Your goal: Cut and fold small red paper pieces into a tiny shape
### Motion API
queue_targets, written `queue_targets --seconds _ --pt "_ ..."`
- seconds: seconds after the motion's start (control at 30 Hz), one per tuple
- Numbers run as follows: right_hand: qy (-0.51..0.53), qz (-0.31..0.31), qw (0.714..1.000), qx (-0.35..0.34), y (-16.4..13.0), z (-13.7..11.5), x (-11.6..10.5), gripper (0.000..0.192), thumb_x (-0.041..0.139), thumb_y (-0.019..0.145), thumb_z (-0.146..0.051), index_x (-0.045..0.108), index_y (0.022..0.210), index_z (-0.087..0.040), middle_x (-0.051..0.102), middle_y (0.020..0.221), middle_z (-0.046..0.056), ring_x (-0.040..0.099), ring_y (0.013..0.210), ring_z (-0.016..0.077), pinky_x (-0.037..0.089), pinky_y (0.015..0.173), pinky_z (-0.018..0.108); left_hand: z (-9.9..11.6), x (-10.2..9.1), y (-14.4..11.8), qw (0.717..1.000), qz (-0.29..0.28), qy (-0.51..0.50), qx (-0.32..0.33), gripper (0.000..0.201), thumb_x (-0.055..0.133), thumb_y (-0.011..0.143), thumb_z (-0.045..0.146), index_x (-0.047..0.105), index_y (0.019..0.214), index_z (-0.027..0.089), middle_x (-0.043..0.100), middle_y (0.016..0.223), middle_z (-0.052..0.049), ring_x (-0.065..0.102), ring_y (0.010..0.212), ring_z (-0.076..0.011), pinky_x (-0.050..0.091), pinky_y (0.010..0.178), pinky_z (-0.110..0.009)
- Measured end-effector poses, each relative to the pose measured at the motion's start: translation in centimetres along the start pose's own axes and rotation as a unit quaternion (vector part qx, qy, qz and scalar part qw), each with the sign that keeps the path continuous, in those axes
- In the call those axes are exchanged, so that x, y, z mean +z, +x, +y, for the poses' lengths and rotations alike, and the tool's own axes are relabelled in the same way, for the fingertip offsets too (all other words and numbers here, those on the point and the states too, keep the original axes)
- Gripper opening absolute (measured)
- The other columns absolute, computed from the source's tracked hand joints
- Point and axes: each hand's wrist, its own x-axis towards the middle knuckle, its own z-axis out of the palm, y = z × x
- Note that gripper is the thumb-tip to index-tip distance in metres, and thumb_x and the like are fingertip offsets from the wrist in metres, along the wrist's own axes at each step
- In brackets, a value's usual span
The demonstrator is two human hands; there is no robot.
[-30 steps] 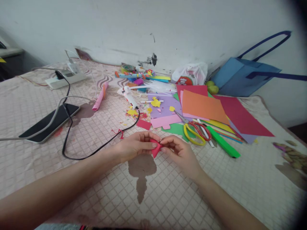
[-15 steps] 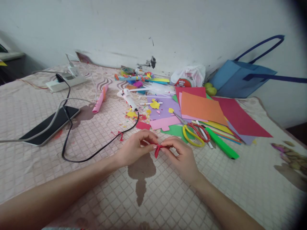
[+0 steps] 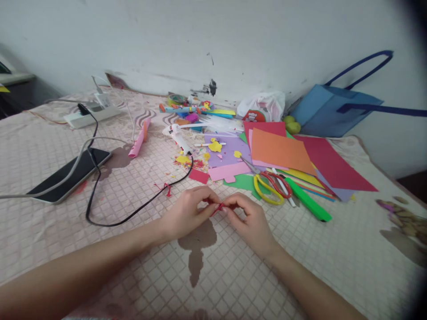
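Observation:
Between my fingertips is a small red piece (image 3: 218, 208), thin and folded, its material too small to make out. My left hand (image 3: 189, 210) pinches it from the left with thumb and forefinger. From the right, my right hand (image 3: 251, 218) pinches its other side, and the fingertips of both hands nearly meet. Much of the piece is hidden by the fingers. Just beyond the hands lie a flat red rectangle (image 3: 199, 176) and a green sheet (image 3: 243, 181). Scissors (image 3: 268, 190) with yellow and red handles rest beyond my right hand.
A white glue gun (image 3: 180, 141) trails a black cord (image 3: 133, 217) leftward. Coloured sheets (image 3: 283, 151), a green cutter (image 3: 308, 200) and a blue bag (image 3: 333, 109) occupy the right. A dark tablet-like device (image 3: 71, 174), a power strip (image 3: 93, 116) and a pink roll (image 3: 140, 138) lie left.
The red piece has turned between my fingers: its loose end hung down before and now slants to the lower left, showing less. My hands have drawn slightly closer together.

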Motion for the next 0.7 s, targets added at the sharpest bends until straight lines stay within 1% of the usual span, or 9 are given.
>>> queue_targets --seconds 0.07,0.17,0.23,0.33,0.4,0.57,0.7 --pt "0.006 0.001 1.0 0.012 0.0 0.03 -0.03 0.01 0.054 0.083 -0.011 0.059 0.082 -0.019 0.061 0.079 0.0 0.056 0.075 0.0143 0.044 0.069 0.027 0.09 -0.05 0.05 1.0 -0.012 -0.021 -0.019 0.013 0.053 0.086 0.022 0.063 0.086 0.014 0.064 0.081 -0.002 0.058 0.075 -0.011 0.044 0.069 -0.022" --pt "0.01 0.005 1.0 0.022 0.01 0.1 -0.05 0.01 0.054 0.083 -0.011 0.059 0.082 -0.019 0.061 0.079 0.001 0.057 0.075 0.0147 0.044 0.068 0.027 0.14 0.01 0.04 0.998 -0.02 -0.037 -0.044 0.02 0.063 0.079 0.031 0.063 0.089 0.014 0.065 0.084 -0.003 0.059 0.078 -0.0131 0.046 0.071 -0.024" --pt "0.013 0.007 1.0 0.026 0.01 0.09 -0.03 0.01 0.054 0.082 -0.011 0.06 0.082 -0.019 0.062 0.079 0.001 0.057 0.075 0.0147 0.045 0.068 0.027 0.15 0.15 0.01 0.998 -0.013 -0.038 -0.053 0.02 0.066 0.076 0.029 0.062 0.089 0.015 0.065 0.083 -0.002 0.059 0.078 -0.0131 0.046 0.071 -0.024" --pt "0.017 0.01 0.999 0.034 0.02 -0.01 0.02 0.009 0.054 0.083 -0.013 0.06 0.082 -0.02 0.062 0.079 0.001 0.057 0.075 0.0147 0.045 0.069 0.027 0.14 0.31 0.03 0.998 -0.001 -0.042 -0.054 0.009 0.06 0.078 0.018 0.062 0.087 0.016 0.065 0.081 0.0 0.059 0.076 -0.0115 0.046 0.071 -0.023" --pt "0.02 0.01 0.999 0.041 0.06 -0.07 0.05 0.007 0.055 0.083 -0.015 0.061 0.082 -0.02 0.063 0.079 0.001 0.057 0.075 0.0151 0.045 0.069 0.027 0.14 0.31 0.09 0.998 0.005 -0.046 -0.052 0.007 0.057 0.079 0.014 0.063 0.083 0.016 0.065 0.079 0.0 0.059 0.074 -0.011 0.046 0.07 -0.022" --pt "0.045 -0.004 0.997 0.069 0.22 -0.01 0.0 0.006 0.056 0.082 -0.019 0.061 0.078 -0.019 0.063 0.075 0.002 0.058 0.072 0.0158 0.046 0.067 0.028 0.2 0.21 0.15 0.997 0.005 -0.058 -0.057 0.009 0.055 0.078 0.011 0.063 0.08 0.015 0.065 0.076 0.0 0.059 0.071 -0.0107 0.047 0.067 -0.022" --pt "0.066 -0.019 0.993 0.092 0.23 0.2 -0.03 0.008 0.055 0.083 -0.022 0.06 0.077 -0.019 0.062 0.073 0.002 0.057 0.07 0.0154 0.046 0.064 0.027 0.28 0.31 0.09 0.995 0.001 -0.075 -0.067 0.007 0.056 0.079 0.014 0.062 0.078 0.014 0.065 0.075 -0.001 0.059 0.069 -0.011 0.047 0.066 -0.022"
